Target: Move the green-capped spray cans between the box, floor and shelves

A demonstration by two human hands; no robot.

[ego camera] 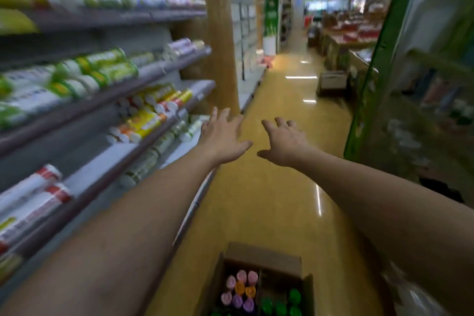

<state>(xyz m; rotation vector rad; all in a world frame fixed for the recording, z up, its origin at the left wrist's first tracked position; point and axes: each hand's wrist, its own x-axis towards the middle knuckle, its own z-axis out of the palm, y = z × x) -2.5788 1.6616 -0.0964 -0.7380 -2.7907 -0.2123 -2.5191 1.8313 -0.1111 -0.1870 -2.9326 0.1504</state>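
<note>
Both arms stretched out over the aisle, and neither hand is holding a thing. The left hand (223,133) is spread wide, fingers straight, palm down, hanging just off the end of the shelves (107,100); nearest to it are the pale tubes (189,131) lying on the lower shelf, just to its left and slightly beyond the wrist. Those tubes lie on their sides, long axis running out toward the aisle, white caps facing the walkway, so their ends point at the hand rather than their flanks. Blur smears the labels; I can make out pale bodies with a green tint, no more. Above them sits a row of yellow and orange tubes (154,110), stacked the same way. The right hand (284,141) is out over the yellow floor (269,200), fingers loosely curled, thumb out, empty and well apart from any shelf, so the left is clearly the nearer one to the stock. Down at the bottom edge, an open carton (264,259) stands on the floor, with pink, purple, orange and green caps showing inside.
</note>
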